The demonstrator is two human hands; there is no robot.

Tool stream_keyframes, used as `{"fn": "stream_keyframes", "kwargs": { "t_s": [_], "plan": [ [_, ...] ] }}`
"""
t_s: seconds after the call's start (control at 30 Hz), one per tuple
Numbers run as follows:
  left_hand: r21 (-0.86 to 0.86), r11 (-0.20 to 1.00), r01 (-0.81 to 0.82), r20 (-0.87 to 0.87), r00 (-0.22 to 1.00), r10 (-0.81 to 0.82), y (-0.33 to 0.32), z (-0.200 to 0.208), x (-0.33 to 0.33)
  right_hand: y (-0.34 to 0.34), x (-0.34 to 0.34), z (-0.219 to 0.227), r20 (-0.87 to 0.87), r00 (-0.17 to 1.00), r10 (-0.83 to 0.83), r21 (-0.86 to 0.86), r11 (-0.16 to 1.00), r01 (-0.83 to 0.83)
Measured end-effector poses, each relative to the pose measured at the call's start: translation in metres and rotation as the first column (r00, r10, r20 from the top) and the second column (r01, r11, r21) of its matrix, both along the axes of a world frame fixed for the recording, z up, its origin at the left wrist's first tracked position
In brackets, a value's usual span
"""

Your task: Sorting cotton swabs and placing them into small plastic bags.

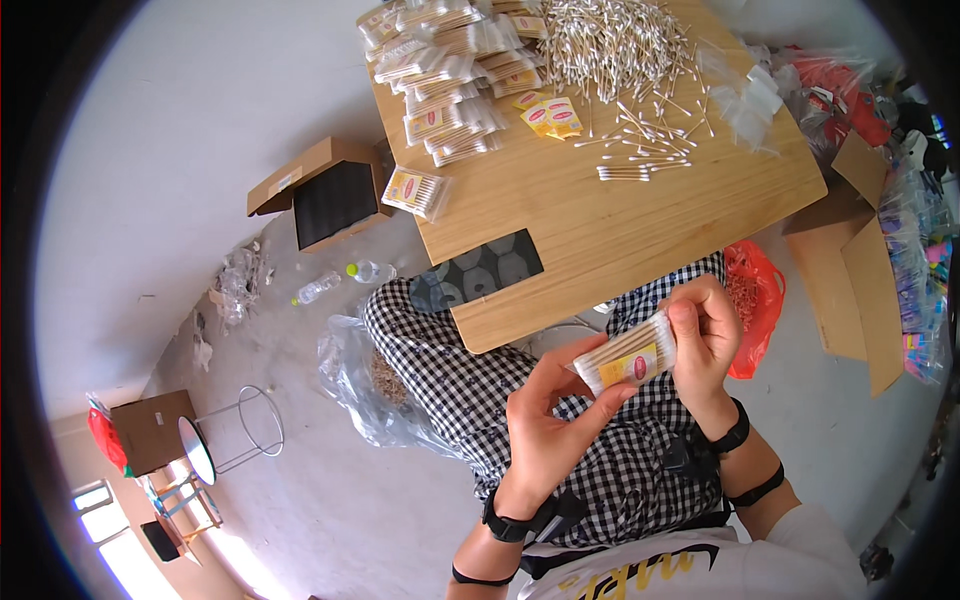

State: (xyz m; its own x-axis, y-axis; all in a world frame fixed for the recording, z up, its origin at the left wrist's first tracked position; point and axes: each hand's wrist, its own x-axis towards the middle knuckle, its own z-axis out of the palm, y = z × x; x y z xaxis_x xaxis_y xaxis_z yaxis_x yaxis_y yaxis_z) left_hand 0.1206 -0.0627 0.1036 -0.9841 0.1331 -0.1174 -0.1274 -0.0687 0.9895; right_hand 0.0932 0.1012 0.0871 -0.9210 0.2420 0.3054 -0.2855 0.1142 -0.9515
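Note:
Over my lap, a clear packet of cotton swabs [628, 352] with a yellow label is held between both hands. My left hand [552, 420] grips its left end and lower edge, thumb along the bottom. At the packet's right end, my right hand [702, 338] pinches with the thumb in front and the fingers curled behind. On the wooden table [610, 245] beyond lie a heap of loose cotton swabs [615, 50], a small row of swabs [624, 173], yellow label cards [552, 117] and a stack of filled packets [445, 80]. One single filled packet [415, 192] rests near the left edge.
Clear empty bags [750, 105] lie at the table's right edge. A red plastic bag [758, 310] is on the floor at right, beside an open cardboard box [850, 270]. Left of the table are another open box [325, 195], plastic bottles [345, 280] and a clear bag [375, 400].

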Motion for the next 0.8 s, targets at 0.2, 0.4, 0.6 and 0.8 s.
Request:
{"fn": "stream_keyframes", "kwargs": {
  "t_s": [0.2,0.4,0.6,0.8],
  "plan": [
    [-0.035,0.999,0.029,0.076,0.997,-0.026,0.003,0.011,0.008,0.003,0.003,-0.007,0.024,0.999,-0.039,-0.031,0.999,0.040],
    [-0.086,0.991,0.102,-0.278,0.953,-0.122,0.006,0.007,0.001,-0.005,0.004,-0.005,0.462,0.670,0.581,-0.824,0.560,0.083],
    [-0.204,0.979,0.001,-0.293,0.954,-0.062,0.002,0.001,-0.003,-0.004,0.023,0.020,0.496,0.566,0.658,-0.767,0.638,-0.069],
    [-0.202,0.973,0.115,-0.366,0.912,-0.183,-0.006,0.001,-0.021,-0.018,0.016,0.036,0.630,0.506,0.589,-0.767,0.575,0.285]
  ]
}}
